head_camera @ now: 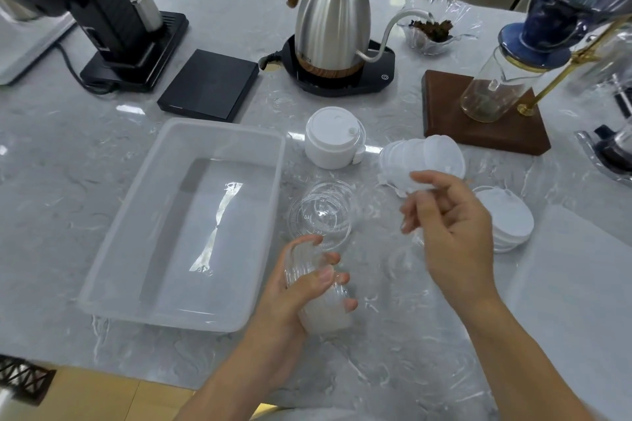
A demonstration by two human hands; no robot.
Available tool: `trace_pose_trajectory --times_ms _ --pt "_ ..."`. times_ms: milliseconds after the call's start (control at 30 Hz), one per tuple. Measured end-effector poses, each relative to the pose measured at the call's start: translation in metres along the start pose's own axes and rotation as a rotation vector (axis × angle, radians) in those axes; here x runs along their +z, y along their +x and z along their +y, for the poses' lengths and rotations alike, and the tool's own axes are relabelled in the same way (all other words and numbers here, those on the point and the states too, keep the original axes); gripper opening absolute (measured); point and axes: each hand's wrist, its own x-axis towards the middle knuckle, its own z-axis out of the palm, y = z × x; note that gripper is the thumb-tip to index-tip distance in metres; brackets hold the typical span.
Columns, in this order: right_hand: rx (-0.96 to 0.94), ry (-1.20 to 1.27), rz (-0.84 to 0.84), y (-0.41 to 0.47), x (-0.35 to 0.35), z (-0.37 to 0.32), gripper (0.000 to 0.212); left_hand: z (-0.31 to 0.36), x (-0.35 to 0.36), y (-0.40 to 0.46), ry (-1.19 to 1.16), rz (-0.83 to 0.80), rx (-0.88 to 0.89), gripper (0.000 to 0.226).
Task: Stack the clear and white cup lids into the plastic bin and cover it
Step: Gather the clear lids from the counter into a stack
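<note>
A translucent plastic bin (113, 239) lies on the grey counter left of centre, holding no lids. My left hand (301, 287) grips a stack of clear lids (321, 304) just right of the bin's near corner. More clear lids (321, 212) lie on the counter beyond that hand. My right hand (451, 232) hovers over the counter with fingers loosely curled; whether it pinches a clear lid is unclear. White lids lie in a fanned row (427, 154) behind it, a flat pile (509, 219) to its right, and an upright stack (333, 143) beside the bin's far corner.
At the back stand a black grinder (113, 10), a black scale (208, 85), a steel gooseneck kettle (330, 17) on its base, a glass dish (434, 27) and a pour-over stand on a wooden base (478, 123). The counter's front edge runs close to me.
</note>
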Motion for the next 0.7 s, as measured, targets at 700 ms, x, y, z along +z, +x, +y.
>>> trace_pose_trajectory --times_ms 700 --pt "0.089 0.035 -0.274 -0.083 0.059 -0.007 0.042 -0.010 -0.005 0.003 0.190 -0.051 0.004 0.094"
